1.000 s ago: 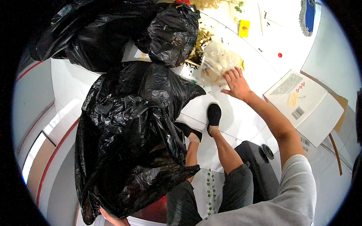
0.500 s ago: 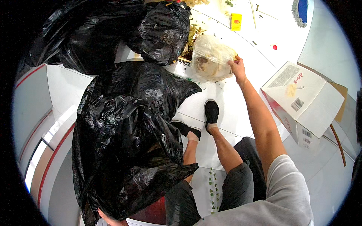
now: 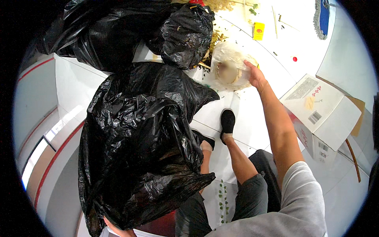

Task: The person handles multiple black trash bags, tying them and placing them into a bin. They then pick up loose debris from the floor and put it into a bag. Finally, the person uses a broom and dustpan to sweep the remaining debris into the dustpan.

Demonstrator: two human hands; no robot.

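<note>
A large black garbage bag (image 3: 134,130) hangs in crumpled folds over the left half of the view. My left hand (image 3: 118,230) grips its lower edge, with the fingers partly tucked behind the plastic. Far ahead, the fingers of my right hand (image 3: 256,75) are closed on the side of a cloudy, see-through plastic bag (image 3: 233,51). Something round and pale brown shows inside it, too blurred to name. This bag rests low by scattered food scraps (image 3: 216,38), just right of another black bag (image 3: 187,35).
More black bags (image 3: 110,39) are heaped at the far left. A small yellow box (image 3: 258,31), a red cap (image 3: 295,59) and thin sticks lie on the white floor (image 3: 209,118). At the right stands a white carton (image 3: 319,106); a blue mop head (image 3: 321,19) is beyond it.
The see-through bag has turned in my right hand, so its round, brownish inside shows more. My left hand keeps its hold on the black bag. The whole view has shifted slightly.
</note>
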